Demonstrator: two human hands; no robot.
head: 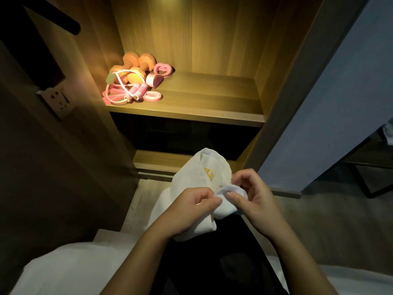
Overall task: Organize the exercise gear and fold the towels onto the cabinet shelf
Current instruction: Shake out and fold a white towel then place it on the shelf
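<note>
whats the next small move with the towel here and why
Probably pull the corner out flat: both hands, left and right, pinch one bunched corner of the white cloth towel, which hangs crumpled and unfolded, while the lit wooden shelf has bare room.

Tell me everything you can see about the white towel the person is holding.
The white towel looks like soft cloth, with small yellow lettering near its middle, too blurred to read. It is bunched and partly folded, held in the air below the lit cabinet shelf, not resting on it. The left hand grips its lower part; the right hand pinches a gathered corner. Its lower end hangs toward the person's lap.
</note>
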